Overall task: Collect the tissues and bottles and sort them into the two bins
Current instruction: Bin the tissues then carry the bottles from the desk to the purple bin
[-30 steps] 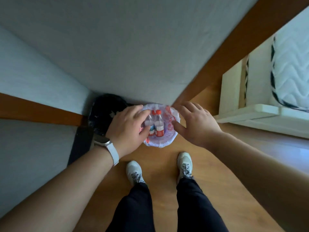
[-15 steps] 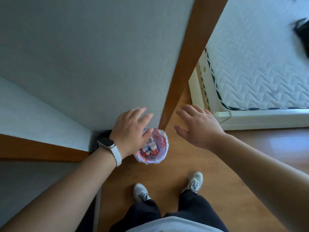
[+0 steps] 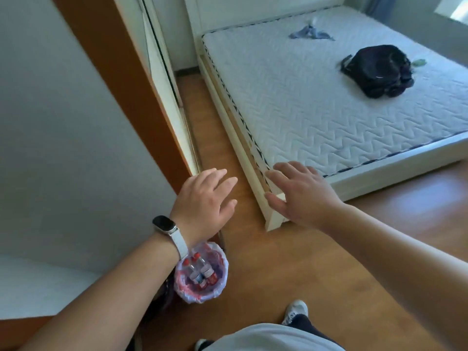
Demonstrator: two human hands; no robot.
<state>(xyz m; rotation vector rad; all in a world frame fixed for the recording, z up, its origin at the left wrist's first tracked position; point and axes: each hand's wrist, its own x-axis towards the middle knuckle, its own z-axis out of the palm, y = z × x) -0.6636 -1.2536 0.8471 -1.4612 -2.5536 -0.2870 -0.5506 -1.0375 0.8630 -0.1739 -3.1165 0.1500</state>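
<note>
Since half a second back, swung view up from the wall and bin toward the bed. Found lined bin now low in view, under the left wrist instead of just below the fingertips. Noted two red-capped bottles upright inside it as before, labels red and white. Kept left hand palm down, fingers straight and loosely spread, holding nothing. Same for right hand: fingers splayed, empty, apart from the left as before. Saw both hands raised over bare floor and the corner of the bed frame; could not tell any contact. Wore watch with white strap on left wrist.

Around: noted quilted mattress, far more of it in view than earlier. Spotted on it a black bag, a crumpled blue-grey cloth near the far edge, and a small green scrap just beside the bag; could not tell what the scrap was. Glimpsed a dark second bin left of the lined one, mostly hidden behind the left forearm. Marked narrow floor strip between bed frame and wooden door trim. Caught one pale shoe near the bottom edge.
</note>
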